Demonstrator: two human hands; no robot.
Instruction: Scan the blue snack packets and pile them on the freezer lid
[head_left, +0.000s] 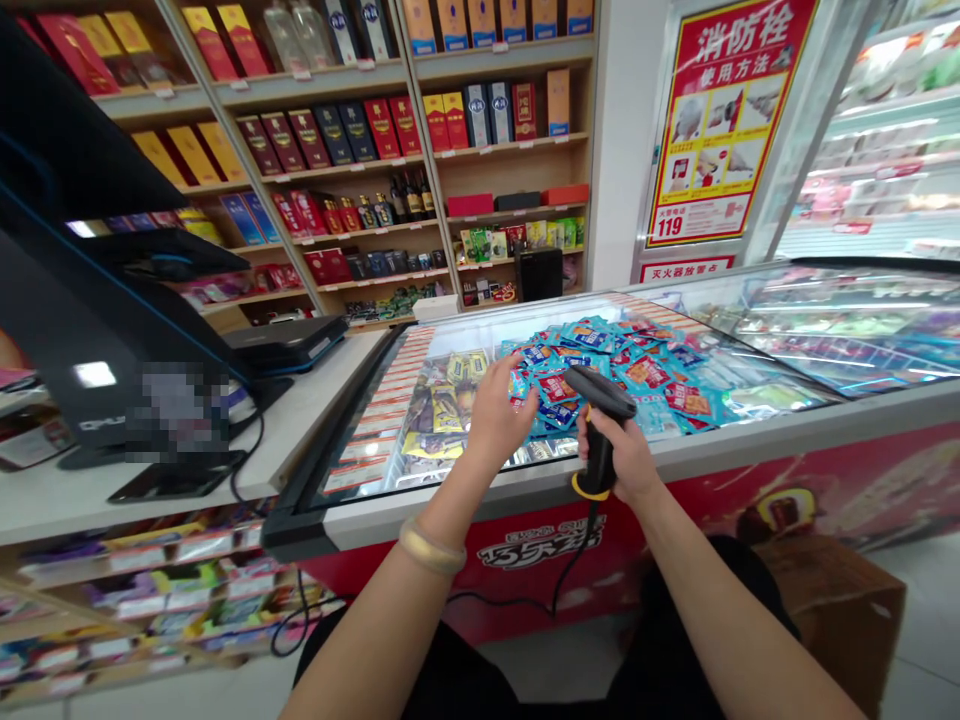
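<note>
My right hand [634,458] is wrapped round the grip of a black barcode scanner [600,392] with yellow trim. Its cord hangs down in front of the freezer. My left hand [496,412], with a bangle [432,547] on the wrist, is over the freezer's glass top, thumb and fingers apart. Close by its fingertips lies the left edge of a pile of small blue and red snack packets [592,345]; whether it touches one I cannot tell. The packets are spread over the glass of the chest freezer [480,490]. Yellow-wrapped goods [448,408] show through the glass.
Left of the freezer stands a counter [315,400] with a dark checkout terminal [112,300]. Shelves of boxed bottles [341,135] line the back wall. A cardboard box [847,620] sits on the floor at right. The scanner cord [551,600] loops low near my legs.
</note>
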